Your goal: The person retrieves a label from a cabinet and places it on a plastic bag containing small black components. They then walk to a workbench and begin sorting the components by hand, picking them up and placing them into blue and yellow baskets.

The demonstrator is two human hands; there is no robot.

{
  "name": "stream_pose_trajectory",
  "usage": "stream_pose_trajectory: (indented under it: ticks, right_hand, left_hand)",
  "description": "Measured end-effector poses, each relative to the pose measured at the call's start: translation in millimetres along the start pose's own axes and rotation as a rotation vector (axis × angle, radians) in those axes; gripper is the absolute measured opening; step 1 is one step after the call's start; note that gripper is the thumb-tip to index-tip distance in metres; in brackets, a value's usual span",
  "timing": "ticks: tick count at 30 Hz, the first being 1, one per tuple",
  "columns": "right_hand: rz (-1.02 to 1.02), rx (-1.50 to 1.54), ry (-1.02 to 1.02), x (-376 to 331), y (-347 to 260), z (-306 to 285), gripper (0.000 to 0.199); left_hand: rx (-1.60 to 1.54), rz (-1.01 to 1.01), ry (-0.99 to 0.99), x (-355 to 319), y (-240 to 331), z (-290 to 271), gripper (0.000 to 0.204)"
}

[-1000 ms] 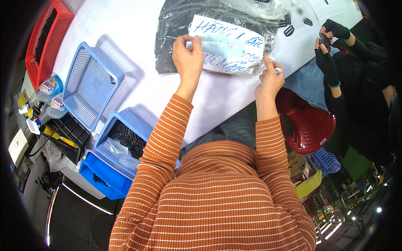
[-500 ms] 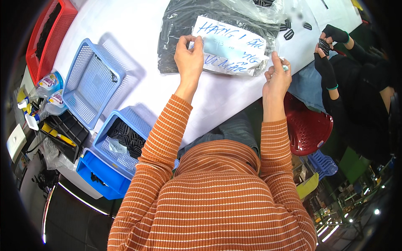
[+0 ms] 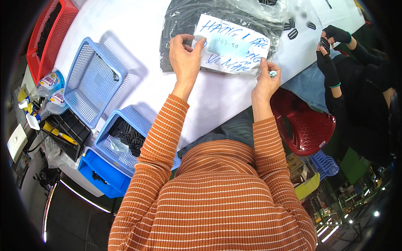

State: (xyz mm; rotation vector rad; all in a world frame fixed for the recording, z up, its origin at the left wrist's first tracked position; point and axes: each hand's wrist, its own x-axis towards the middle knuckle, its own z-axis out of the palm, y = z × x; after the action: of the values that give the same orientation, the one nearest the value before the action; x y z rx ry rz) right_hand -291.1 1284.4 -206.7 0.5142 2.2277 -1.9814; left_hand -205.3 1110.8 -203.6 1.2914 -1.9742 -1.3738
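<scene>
White table (image 3: 138, 79), both hands' fingers pinching a handwritten paper label (image 3: 232, 46): left hand (image 3: 185, 58), right hand (image 3: 266, 81)

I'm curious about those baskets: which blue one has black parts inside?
The blue basket nearest the person, at the table's edge, holds black parts. The other light-blue basket beside it looks almost bare.

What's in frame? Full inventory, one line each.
paper sheet: 1, white with blue handwriting, on the bag
plastic bag: 1, clear, full of black parts, table top
table: 1, white
mesh baskets: 2, light blue, table's left edge
red basket: 1, far left
blue bin: 1, below the baskets
spray bottles: 2, clear, far left
red stool: 1, right
co-worker's gloved hands: 2, black, upper right
left hand: grip on the paper's left edge
right hand: grip at its lower right corner
</scene>
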Motion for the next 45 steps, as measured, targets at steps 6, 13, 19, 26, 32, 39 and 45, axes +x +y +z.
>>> stream_pose_trajectory:
  ticks: [6, 13, 19, 26, 32, 39, 45]
  right_hand:
    - [-0.152, -0.315, -0.108, 5.0, -13.7, -7.9, 0.025]
    - [-0.511, -0.797, -0.236, -1.6, -28.2, -7.1, 0.039]
    - [-0.612, -0.924, -0.308, -9.3, -24.9, 1.5, 0.041]
    - [-0.02, -0.517, -0.359, -3.6, -12.4, -12.0, 0.026]
    - [-0.302, -0.509, -0.208, -2.5, -16.4, -10.0, 0.021]
    - [-0.571, -0.653, -0.458, 49.7, -37.8, -4.3, 0.023]
    - [-0.634, -0.826, -0.775, 65.3, -56.4, 6.0, 0.026]
  left_hand:
    - [0.013, -0.008, 0.024, -0.8, -4.5, 2.1, 0.035]
    - [-0.153, -0.138, -0.041, -5.1, 18.3, -6.2, 0.03]
    - [-0.14, -0.055, -0.037, -0.4, 25.3, -9.7, 0.029]
    - [-0.383, -0.272, -0.146, -2.8, 43.5, -20.7, 0.024]
    - [-0.483, -0.162, -0.253, -13.1, 77.0, -18.1, 0.019]
    - [-0.502, -0.054, -0.328, -14.4, 93.3, -14.8, 0.021]
    - [-0.437, 0.035, -0.379, -13.6, 106.6, -12.9, 0.019]
